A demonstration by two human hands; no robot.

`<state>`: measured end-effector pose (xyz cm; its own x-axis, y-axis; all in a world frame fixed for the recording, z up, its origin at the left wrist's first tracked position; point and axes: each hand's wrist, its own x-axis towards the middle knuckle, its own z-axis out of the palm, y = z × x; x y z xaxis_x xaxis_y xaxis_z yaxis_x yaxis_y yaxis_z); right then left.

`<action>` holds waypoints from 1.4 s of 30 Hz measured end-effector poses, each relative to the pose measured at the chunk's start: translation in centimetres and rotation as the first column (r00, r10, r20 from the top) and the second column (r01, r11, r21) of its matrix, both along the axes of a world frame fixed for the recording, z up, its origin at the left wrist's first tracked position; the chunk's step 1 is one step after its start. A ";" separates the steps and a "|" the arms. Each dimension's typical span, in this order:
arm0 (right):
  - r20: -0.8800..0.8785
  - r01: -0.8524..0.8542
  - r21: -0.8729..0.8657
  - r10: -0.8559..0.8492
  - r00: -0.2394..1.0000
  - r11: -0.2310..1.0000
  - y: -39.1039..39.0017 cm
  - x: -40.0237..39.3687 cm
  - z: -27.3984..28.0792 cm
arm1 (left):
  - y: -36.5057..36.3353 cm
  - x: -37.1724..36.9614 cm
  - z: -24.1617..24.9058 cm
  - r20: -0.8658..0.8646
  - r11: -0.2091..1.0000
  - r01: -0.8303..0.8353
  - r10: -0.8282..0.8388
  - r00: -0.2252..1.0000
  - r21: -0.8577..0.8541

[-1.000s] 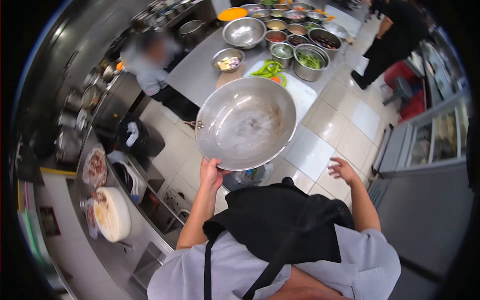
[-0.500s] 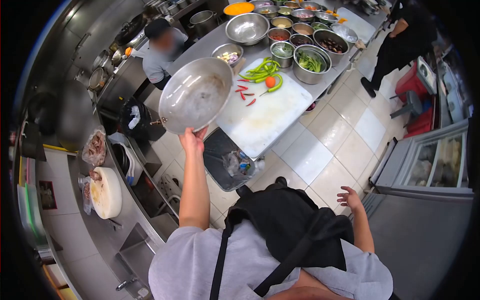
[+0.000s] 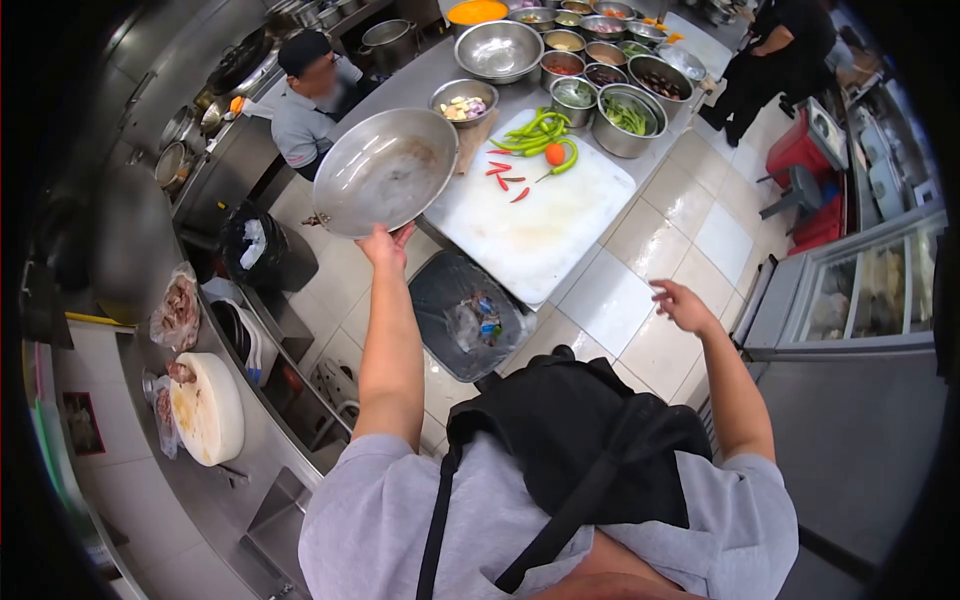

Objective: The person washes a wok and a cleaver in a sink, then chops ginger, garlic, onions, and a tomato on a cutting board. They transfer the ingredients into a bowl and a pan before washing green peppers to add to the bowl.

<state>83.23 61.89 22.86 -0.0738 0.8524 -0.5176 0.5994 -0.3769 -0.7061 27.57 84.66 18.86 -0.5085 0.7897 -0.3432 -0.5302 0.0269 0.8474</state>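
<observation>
My left hand [image 3: 385, 243] grips the near rim of a large, empty steel wok [image 3: 385, 170], held up in the air over the floor beside the steel counter. My right hand [image 3: 683, 305] is out to the right above the tiled floor, fingers apart, holding nothing. On the counter lies a white cutting board [image 3: 530, 225] with green chillies [image 3: 537, 130], small red chillies [image 3: 505, 178] and an orange fruit [image 3: 555, 153].
A lined bin [image 3: 468, 315] stands below the board. Several steel bowls [image 3: 498, 48] of ingredients crowd the counter's far end. One person [image 3: 310, 105] works at the stoves on the left, another [image 3: 770, 55] stands far right. A round chopping block [image 3: 205, 408] sits left; a glass-fronted cabinet [image 3: 860, 290] stands on the right.
The wok has swung left, off the cutting board, and now hangs beside the counter. My right hand has risen and moved outward over the floor.
</observation>
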 end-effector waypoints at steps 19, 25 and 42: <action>0.368 -0.155 0.501 -0.048 0.929 0.852 24.1 -14.1 -1.3 | 3.3 -0.9 -2.6 0.165 0.991 0.127 -0.120 0.979 -0.031; 0.576 -0.194 0.479 -0.139 0.806 0.856 32.0 -16.8 -2.7 | 3.2 -1.2 -2.0 0.074 0.988 0.113 -0.105 0.992 -0.107; 0.155 -0.297 0.448 0.254 0.955 0.843 41.1 -21.0 1.3 | -2.1 -1.7 -0.9 0.121 0.996 -0.085 0.084 0.989 0.001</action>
